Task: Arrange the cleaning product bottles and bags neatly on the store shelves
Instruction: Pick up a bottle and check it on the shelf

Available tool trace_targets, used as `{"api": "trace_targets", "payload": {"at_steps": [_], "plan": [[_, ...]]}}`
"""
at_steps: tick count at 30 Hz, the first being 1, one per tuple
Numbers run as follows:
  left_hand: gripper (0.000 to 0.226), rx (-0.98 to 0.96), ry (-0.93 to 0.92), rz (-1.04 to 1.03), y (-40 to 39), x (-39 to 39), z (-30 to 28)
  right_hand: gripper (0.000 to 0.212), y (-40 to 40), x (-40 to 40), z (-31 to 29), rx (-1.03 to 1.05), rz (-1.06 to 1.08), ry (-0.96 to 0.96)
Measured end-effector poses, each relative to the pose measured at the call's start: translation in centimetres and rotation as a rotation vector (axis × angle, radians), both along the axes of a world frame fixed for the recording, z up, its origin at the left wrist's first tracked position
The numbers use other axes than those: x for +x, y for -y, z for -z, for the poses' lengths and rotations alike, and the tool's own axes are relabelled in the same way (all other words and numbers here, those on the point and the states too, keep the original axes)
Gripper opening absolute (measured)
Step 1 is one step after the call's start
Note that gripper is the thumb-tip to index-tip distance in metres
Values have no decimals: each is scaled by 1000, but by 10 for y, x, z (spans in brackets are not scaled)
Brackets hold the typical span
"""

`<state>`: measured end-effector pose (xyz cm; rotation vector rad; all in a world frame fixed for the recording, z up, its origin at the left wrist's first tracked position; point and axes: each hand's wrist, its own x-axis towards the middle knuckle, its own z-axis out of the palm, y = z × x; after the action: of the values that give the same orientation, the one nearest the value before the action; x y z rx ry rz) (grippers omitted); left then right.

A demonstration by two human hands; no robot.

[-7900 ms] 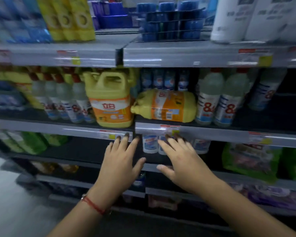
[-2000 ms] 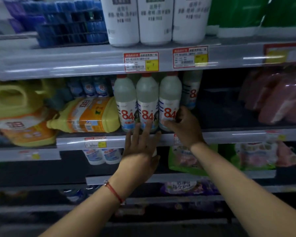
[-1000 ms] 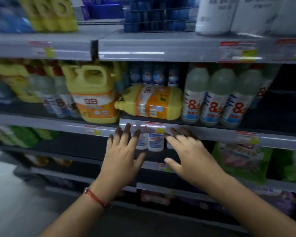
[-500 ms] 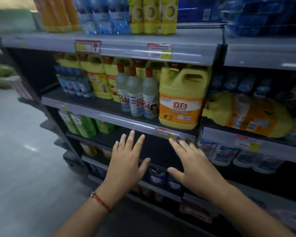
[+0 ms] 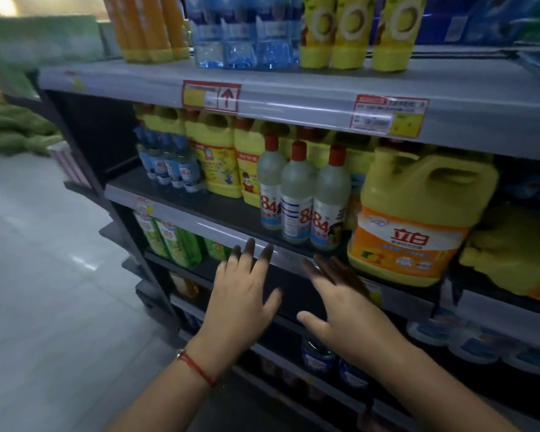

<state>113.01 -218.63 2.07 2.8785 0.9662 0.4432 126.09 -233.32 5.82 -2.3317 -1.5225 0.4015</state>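
1. Your left hand (image 5: 242,294) and right hand (image 5: 340,310) both hang flat just below the middle shelf (image 5: 219,210) edge, fingers spread wide, holding nothing.
2. Three clear red-capped bottles (image 5: 300,194) stand upright on that shelf, right above your hands.
3. The big yellow jug (image 5: 418,213) sits just beside them on the right.
4. Green bottles (image 5: 172,241) are one shelf down, left of your left hand.

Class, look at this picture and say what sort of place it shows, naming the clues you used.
Most likely a shop aisle for cleaning products. Tiered shelves carry printed price tags on their front edges, identical red-capped bottles stand in a row, and a large yellow detergent jug stands beside them.
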Motion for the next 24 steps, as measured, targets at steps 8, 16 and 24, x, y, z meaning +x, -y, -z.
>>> {"api": "trace_targets", "payload": {"at_steps": [8,16,24], "plan": [[77,-240,291,55,-79,42,6,87,-74,25,22,-12,-24,-42],[74,-611,577,293,-134,92,2,83,-95,19,22,-14,51,-10],[52,-732,551,344,-165,93,6,84,-111,-17,2,-58,329,-132]]}}
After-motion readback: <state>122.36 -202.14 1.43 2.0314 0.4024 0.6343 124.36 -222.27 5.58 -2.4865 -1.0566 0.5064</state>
